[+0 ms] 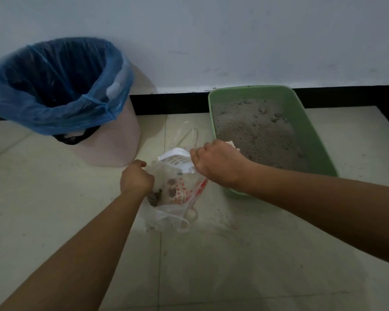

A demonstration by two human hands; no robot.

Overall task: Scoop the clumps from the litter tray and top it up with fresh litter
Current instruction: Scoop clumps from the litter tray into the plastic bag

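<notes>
Right hand (216, 163): clenched on the handle of a white slotted plastic litter scoop (177, 159), held over the bag mouth.
Scoop axis: long axis running from the right hand leftward and slightly up-frame, head pointing toward the left hand; contents of the head not discernible.
Left hand (136, 177): fist closed on the near-left rim of a thin translucent white plastic bag with red print (177, 198), holding the mouth open.
Bag: on the floor, just left of the tray's near corner, between the two hands; grey-brown clumps (154, 196) visible inside, close under the left hand.
Green rectangular plastic litter tray (310, 122): to the right of the right hand, long axis running away toward the wall, filled with grey litter; several lumps (263, 111) at its far end.
Key relation: tray lying rightward and beyond the scoop hand, so likely next a swing right, right hand nearer, far lumps needing a forward reach.
Pink bin with blue liner (61, 97): well left, against the wall.
Pale tiled floor (234, 265): some litter dust scattered near the bag.
</notes>
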